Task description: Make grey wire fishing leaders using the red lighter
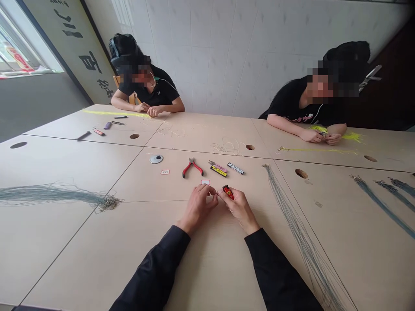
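Note:
My left hand (201, 202) is closed in a pinch on a thin cord (155, 201), which runs leftward over the table. In my right hand (240, 208) is a red lighter (228, 191), its top pointing up and away from me. The fingertips of both hands nearly meet; the cord's end between them is too small to make out. Just beyond lie red-handled pliers (192, 167) with spread handles, a yellow lighter (218, 171), small pink-handled snips (218, 166) and a black-and-white lighter (236, 168).
Grey-blue cords with metal ends lie in a bundle (81, 198) at left and another bundle (292, 211) at right. A round silver disc (156, 159) sits past the pliers. Round holes (301, 173) pierce the table. Two co-workers sit opposite, handling yellow cords (116, 113).

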A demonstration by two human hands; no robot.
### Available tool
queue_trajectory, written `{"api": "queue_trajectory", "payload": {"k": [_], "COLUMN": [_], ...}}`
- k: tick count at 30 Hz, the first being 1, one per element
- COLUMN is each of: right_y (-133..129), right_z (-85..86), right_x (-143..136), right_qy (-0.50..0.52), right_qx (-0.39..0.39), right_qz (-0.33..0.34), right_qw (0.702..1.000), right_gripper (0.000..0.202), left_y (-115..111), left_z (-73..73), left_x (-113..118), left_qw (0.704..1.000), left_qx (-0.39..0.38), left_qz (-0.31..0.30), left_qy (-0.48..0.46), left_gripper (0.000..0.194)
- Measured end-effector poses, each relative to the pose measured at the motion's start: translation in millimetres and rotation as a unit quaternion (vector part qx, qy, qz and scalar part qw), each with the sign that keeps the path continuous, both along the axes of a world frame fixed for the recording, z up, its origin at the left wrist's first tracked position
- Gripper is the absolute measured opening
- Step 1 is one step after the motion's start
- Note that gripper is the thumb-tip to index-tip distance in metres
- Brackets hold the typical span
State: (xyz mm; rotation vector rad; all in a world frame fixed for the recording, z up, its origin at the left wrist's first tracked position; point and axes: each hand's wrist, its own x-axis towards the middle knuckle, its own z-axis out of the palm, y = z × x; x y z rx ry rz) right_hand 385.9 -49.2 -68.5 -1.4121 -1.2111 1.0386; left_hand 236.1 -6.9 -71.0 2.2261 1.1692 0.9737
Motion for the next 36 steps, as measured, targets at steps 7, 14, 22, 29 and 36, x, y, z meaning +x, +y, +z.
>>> {"api": "queue_trajectory", "payload": {"k": [7,14,22,29,36], "right_y": [2.6,0.9,1.5,1.8,1.5], "right_z": [-8.4,-8.6,-8.6,-8.8,-7.4], "right_x": [0.7,0.8,1.3,1.4,1.6], "right_qy": [0.019,0.043,0.042,0.043,0.008], "right_qx": [-0.012,-0.03,-0.033,-0.028,-0.017], "right_qz": [-0.023,-0.021,-0.018,-0.024,-0.027], "right_qw": [0.999,0.998,0.998,0.998,0.999], "right_gripper": [0.045,0.041,0.041,0.04,0.04], "left_y": [-1.4,-0.5,-1.0,-1.5,-1.4], "left_z": [-1.0,-0.1,0.8,4.7,5.8], "left_x": [-3.3,-4.3,-4.6,-3.2,-2.4], "left_qw": [0.996,0.987,0.978,0.976,0.974], "left_qx": [-0.052,-0.113,-0.137,-0.155,-0.172], "left_qz": [-0.029,-0.054,-0.052,-0.056,-0.033], "left_qy": [-0.067,-0.106,-0.151,-0.139,-0.147], "left_gripper": [0.005,0.015,0.01,0.012,0.016]}}
